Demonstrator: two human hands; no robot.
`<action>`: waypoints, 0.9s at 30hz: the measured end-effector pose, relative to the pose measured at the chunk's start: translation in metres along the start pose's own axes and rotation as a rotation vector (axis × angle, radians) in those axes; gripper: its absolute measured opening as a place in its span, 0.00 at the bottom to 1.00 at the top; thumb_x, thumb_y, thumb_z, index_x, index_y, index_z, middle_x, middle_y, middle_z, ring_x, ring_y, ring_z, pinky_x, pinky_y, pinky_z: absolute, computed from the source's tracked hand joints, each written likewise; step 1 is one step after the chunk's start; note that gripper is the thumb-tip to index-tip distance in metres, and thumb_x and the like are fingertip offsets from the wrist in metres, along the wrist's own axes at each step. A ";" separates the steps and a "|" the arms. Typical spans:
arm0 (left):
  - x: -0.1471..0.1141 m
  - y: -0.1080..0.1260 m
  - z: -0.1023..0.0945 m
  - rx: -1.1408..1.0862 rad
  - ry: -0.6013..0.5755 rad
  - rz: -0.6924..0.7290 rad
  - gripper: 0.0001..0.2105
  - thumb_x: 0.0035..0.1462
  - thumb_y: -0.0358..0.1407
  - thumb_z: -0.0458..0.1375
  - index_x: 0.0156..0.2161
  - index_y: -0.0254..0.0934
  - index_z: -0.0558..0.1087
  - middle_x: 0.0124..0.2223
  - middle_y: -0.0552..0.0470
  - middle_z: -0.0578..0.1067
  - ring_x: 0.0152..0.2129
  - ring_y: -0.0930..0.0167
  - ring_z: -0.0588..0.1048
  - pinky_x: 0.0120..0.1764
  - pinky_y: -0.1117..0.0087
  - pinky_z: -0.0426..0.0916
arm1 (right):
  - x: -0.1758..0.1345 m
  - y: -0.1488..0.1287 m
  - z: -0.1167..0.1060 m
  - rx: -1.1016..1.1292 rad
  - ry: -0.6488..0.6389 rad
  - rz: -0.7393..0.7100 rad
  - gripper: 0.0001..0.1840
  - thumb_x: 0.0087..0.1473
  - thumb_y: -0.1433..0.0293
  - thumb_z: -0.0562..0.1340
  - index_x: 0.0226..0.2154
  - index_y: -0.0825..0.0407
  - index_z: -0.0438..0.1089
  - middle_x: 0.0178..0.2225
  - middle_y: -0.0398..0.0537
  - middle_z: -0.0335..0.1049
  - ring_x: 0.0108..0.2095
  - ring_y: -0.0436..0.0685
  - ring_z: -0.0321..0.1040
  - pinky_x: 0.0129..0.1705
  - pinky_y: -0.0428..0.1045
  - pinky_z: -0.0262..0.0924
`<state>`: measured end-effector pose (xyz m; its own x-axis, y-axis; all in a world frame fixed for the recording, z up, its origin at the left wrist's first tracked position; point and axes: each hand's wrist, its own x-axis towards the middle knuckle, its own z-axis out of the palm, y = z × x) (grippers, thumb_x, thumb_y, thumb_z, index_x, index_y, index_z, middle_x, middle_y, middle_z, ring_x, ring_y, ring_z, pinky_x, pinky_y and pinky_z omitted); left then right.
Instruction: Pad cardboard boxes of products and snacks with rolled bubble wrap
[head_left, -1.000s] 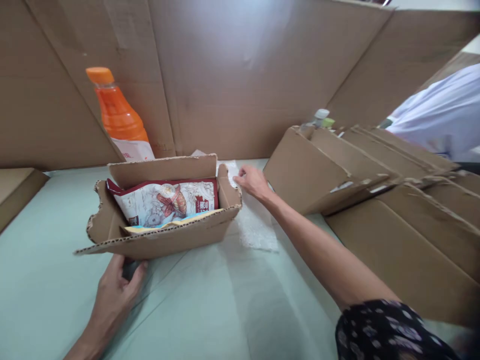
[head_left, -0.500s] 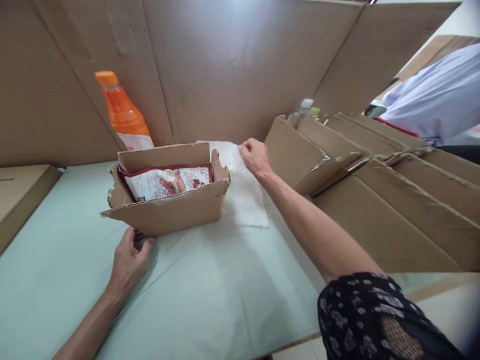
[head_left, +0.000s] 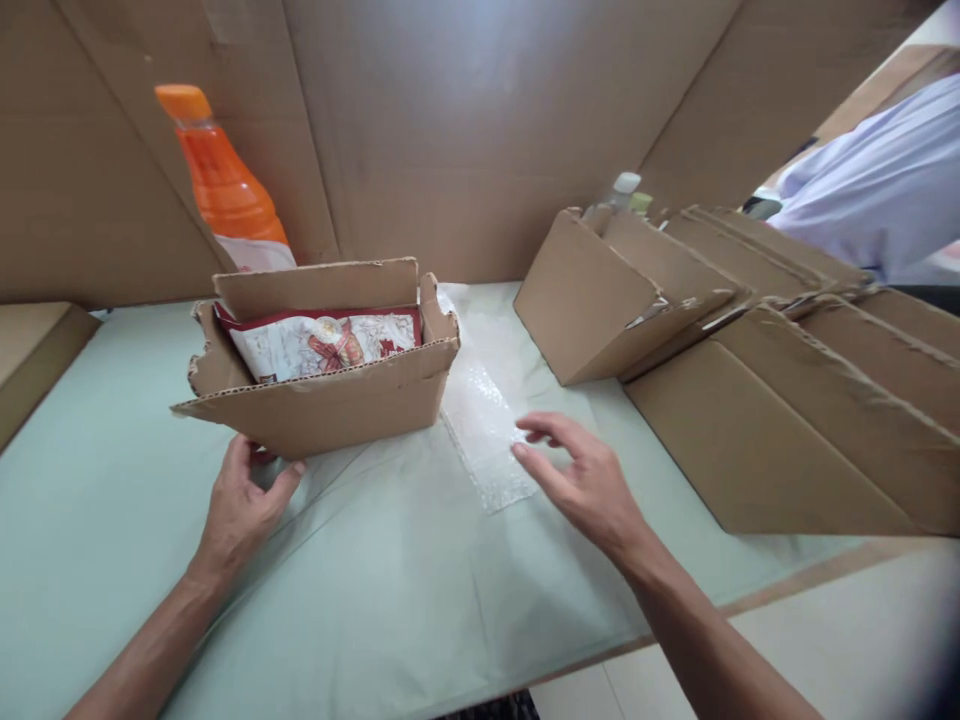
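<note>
An open cardboard box (head_left: 352, 405) holds a white and dark-red printed packet (head_left: 322, 343). At the box's lower front left corner is my left hand (head_left: 240, 505), thumb and fingers apart, with some fingertips partly hidden by the box. A strip of clear bubble wrap (head_left: 484, 430) lies flat on the table along the box's right side. My right hand (head_left: 581, 480) hovers by the right edge of that strip, fingers curved and parted, with nothing held in them.
An orange bottle (head_left: 225, 190) stands behind the box, against a cardboard wall (head_left: 465, 150). On the right are several open cardboard boxes (head_left: 757, 430) and a clear bottle with a white cap (head_left: 625, 185). A flat carton (head_left: 37, 350) lies left. Beyond is a person's light clothing (head_left: 877, 180).
My right hand has let go of the bubble wrap's far end and come back toward me, opening. The wrap now lies flatter. My left hand stays at the box corner.
</note>
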<state>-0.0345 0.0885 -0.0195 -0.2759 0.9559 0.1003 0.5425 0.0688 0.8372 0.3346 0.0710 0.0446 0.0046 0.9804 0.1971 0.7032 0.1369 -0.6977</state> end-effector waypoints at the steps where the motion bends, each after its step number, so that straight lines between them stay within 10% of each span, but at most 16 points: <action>1: 0.001 0.002 0.000 -0.010 -0.001 -0.005 0.24 0.46 0.46 0.63 0.47 0.39 0.65 0.43 0.48 0.72 0.40 0.61 0.74 0.44 0.59 0.71 | 0.009 -0.004 0.010 0.039 -0.043 -0.032 0.17 0.57 0.58 0.62 0.48 0.45 0.72 0.51 0.52 0.75 0.47 0.63 0.73 0.40 0.55 0.69; 11: 0.048 0.001 -0.002 -0.089 0.159 -0.018 0.23 0.42 0.45 0.66 0.43 0.40 0.67 0.38 0.53 0.72 0.34 0.66 0.74 0.39 0.64 0.71 | 0.089 -0.028 0.099 0.315 -0.356 -0.227 0.40 0.53 0.66 0.62 0.68 0.48 0.55 0.66 0.53 0.61 0.62 0.63 0.62 0.58 0.59 0.64; 17: 0.062 -0.015 0.007 -0.132 0.222 -0.016 0.22 0.48 0.43 0.64 0.47 0.38 0.67 0.41 0.50 0.73 0.37 0.66 0.74 0.43 0.63 0.71 | 0.143 0.003 0.076 0.005 0.085 -0.033 0.30 0.52 0.65 0.63 0.58 0.55 0.67 0.60 0.60 0.67 0.62 0.67 0.61 0.66 0.64 0.50; 22: 0.055 -0.012 0.004 -0.113 0.257 0.000 0.27 0.52 0.40 0.63 0.56 0.36 0.66 0.50 0.46 0.73 0.46 0.61 0.75 0.50 0.59 0.71 | 0.153 0.016 0.058 0.181 -0.060 0.182 0.17 0.49 0.61 0.65 0.38 0.56 0.74 0.27 0.46 0.70 0.32 0.58 0.70 0.38 0.53 0.67; 27: -0.011 0.017 -0.004 -0.067 0.356 0.050 0.32 0.56 0.43 0.63 0.64 0.42 0.62 0.61 0.44 0.71 0.60 0.54 0.68 0.62 0.48 0.64 | 0.086 -0.022 0.040 0.540 -0.139 0.088 0.18 0.55 0.55 0.64 0.41 0.51 0.71 0.27 0.41 0.67 0.26 0.49 0.64 0.29 0.46 0.63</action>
<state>-0.0252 0.0780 -0.0043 -0.5160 0.7974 0.3128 0.5125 -0.0052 0.8587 0.2910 0.1582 0.0490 -0.0724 0.9959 0.0547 0.2403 0.0707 -0.9681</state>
